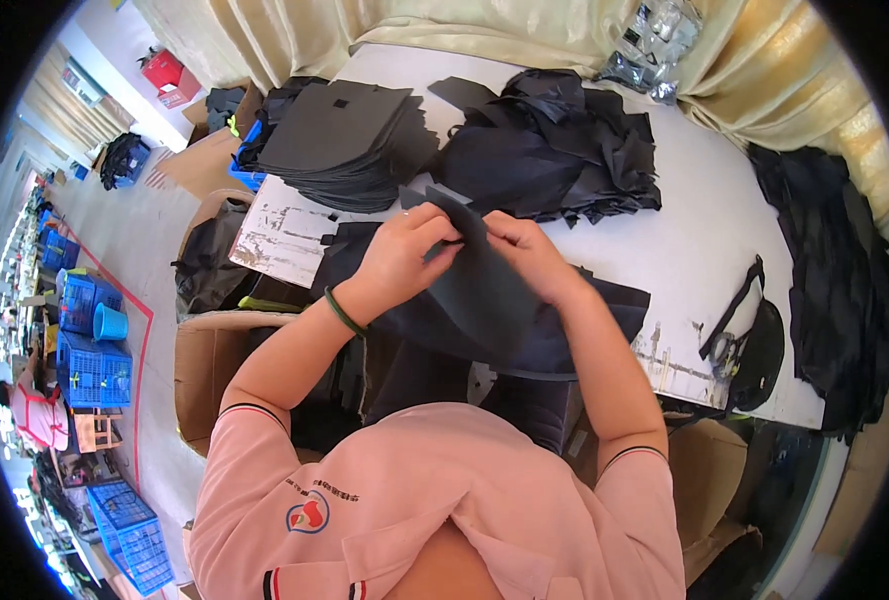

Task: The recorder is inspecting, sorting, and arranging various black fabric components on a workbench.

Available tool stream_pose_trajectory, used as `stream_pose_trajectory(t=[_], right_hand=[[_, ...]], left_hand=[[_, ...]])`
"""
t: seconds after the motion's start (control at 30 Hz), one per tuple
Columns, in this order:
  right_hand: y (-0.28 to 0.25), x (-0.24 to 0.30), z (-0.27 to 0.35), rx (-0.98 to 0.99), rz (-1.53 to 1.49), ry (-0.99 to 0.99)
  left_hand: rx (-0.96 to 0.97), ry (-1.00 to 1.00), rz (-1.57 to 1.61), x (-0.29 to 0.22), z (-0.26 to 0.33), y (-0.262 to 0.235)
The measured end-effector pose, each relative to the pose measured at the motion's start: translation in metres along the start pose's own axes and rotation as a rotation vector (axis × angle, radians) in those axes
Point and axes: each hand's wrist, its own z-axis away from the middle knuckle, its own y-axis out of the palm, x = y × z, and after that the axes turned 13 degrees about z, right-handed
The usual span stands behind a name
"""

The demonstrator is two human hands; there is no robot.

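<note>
Over that scuffed white table, left hand and right hand pinch a floppy black sheet — I'd avoid creasing it.

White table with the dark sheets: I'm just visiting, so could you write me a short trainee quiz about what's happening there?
1. True or false: the left hand and the right hand both hold the thin, flexible dark grey sheet.

2. Which wrist wears the round dark green band?
A. Right
B. Left

3. On the white table, on which side of the loose black fabric heap does the neat stack of flat dark grey sheets lie?

Key: 1. True. 2. B. 3. Its left side.
</note>
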Motion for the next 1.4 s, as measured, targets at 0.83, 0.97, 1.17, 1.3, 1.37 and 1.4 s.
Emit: stream_pose_trajectory(t=[0.83, 0.97, 1.17, 1.3, 1.37, 1.4], right_hand=[[-0.089, -0.106, 0.094, 0.021, 0.529, 0.489], [-0.084, -0.091, 0.1, -0.041, 0.611, 0.49], [-0.076, -0.045, 0.099, -0.031, 0.738, 0.464], [-0.067, -0.028, 0.095, -0.047, 0.738, 0.392], [-0.064, -0.025, 0.097, -0.066, 0.757, 0.344], [-0.063, -0.025, 0.098, -0.067, 0.759, 0.345]], left_hand=[[-0.726, -1.002, 0.633, 0.133, 0.132, -0.148], [-0.257, -0.371, -0.544, 0.136, 0.101, -0.105], [0.363, -0.126, 0.229, 0.051, -0.033, 0.039], [0.729, -0.326, 0.482, 0.067, -0.077, 0.098], [1.067, -0.614, 0.665, 0.067, -0.093, 0.112], [1.077, -0.679, 0.683, 0.067, -0.096, 0.115]])
